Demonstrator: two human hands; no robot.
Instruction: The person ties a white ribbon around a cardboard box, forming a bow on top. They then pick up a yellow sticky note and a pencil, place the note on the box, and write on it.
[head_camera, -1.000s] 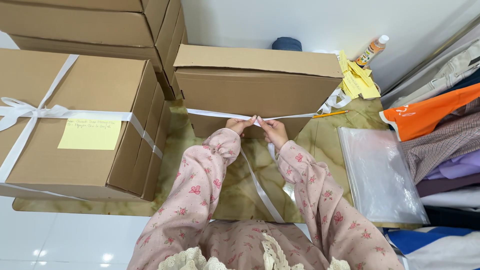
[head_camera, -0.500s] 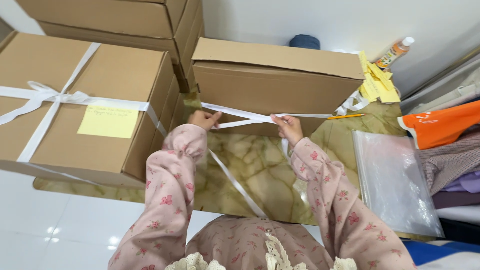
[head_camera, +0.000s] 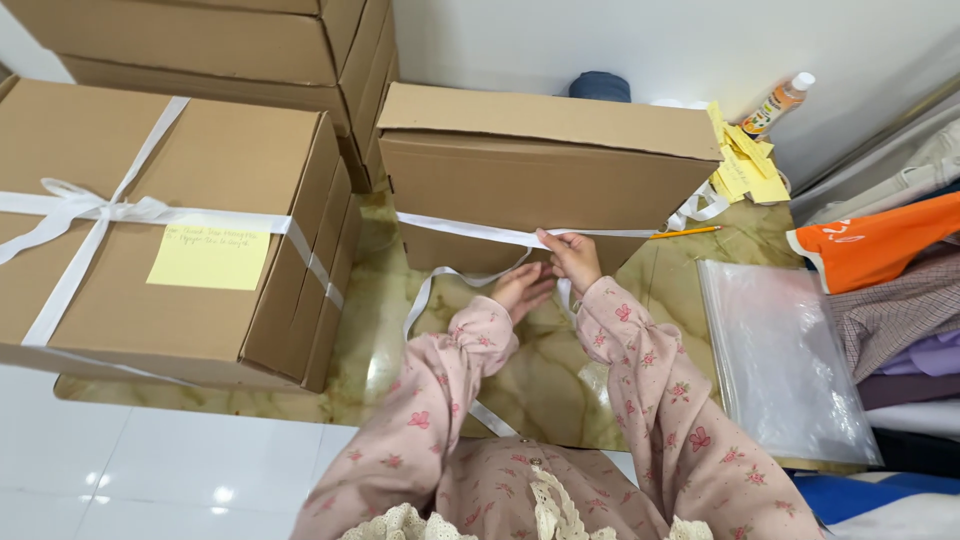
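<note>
Pinching white ribbon (head_camera: 480, 231) against cardboard box (head_camera: 540, 170) — right hand (head_camera: 572, 256); left hand (head_camera: 522, 290) spread, just below.

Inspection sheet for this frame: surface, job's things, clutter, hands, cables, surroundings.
Surface: marbled green-beige floor slab, white tiles at the left.
Job's things: plain cardboard box with a white ribbon stretched across its front side; loose ribbon trails on the floor.
Clutter: yellow paper slips, pencil, small bottle, clear plastic bag.
Hands: right hand pinches the ribbon at the box front; left hand just below it, near the ribbon, grip unclear.
Cables: nothing seen.
Surroundings: ribbon-tied box with a yellow note at the left, stacked boxes behind, folded clothes at the right, white wall.
</note>
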